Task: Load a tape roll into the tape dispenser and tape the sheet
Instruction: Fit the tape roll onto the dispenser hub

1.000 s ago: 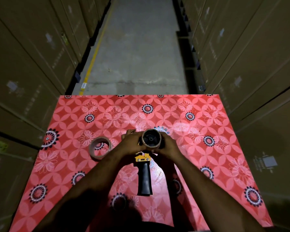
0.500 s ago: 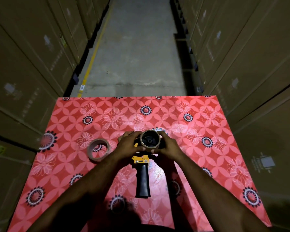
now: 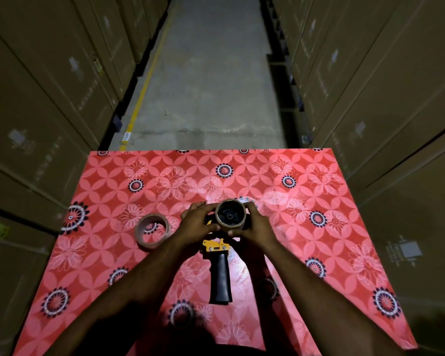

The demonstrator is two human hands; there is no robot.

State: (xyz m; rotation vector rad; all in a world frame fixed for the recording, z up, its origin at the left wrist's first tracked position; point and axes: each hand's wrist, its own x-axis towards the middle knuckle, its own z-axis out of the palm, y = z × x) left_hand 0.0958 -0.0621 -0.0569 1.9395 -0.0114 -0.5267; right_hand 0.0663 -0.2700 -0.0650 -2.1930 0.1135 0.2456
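At the centre of the frame, both hands clasp a brown cardboard tape core (image 3: 230, 215) seated on the yellow-and-black tape dispenser (image 3: 217, 263): the left hand (image 3: 198, 223) curls round its left side, the right hand (image 3: 257, 223) round its right. The dispenser's long axis runs top to bottom, black handle pointing toward the lower edge. A brown tape roll (image 3: 152, 232) lies flat on the red floral bench (image 3: 319, 201), just left.

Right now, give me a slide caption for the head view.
Both hands seat a brown cardboard tape core on the yellow-and-black tape dispenser.

Dim aisle, cardboard boxes (image 3: 49, 104), concrete floor (image 3: 211, 80)
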